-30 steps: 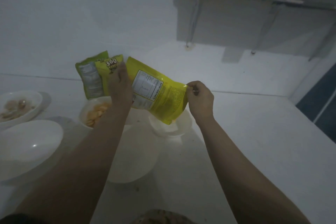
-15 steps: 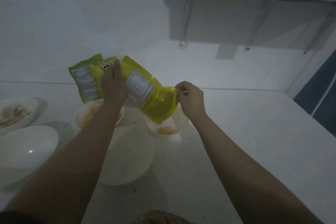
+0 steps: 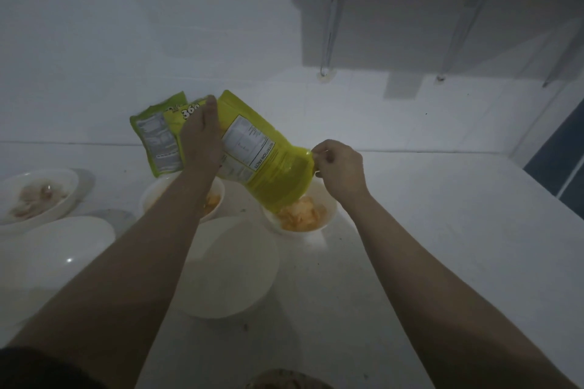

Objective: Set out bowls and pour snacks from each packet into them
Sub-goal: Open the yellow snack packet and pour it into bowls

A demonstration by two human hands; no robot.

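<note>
Honestly, with left hand [image 3: 202, 139] gripping the yellow packet [image 3: 268, 167] and right hand [image 3: 339, 167] pinching its mouth corner over the bowl [image 3: 328, 215] — tip steeper and chips [image 3: 300, 213] dump out, overshooting the rim.

Both hands tip a yellow packet [image 3: 268, 174], chips [image 3: 301, 213] landing in a white bowl [image 3: 328, 221].

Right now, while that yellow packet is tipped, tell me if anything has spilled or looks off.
Nothing stands out. The yellow packet, held by the left hand and right hand, empties into the small bowl, and the chips lie inside its rim. No chips show on the counter.
</note>
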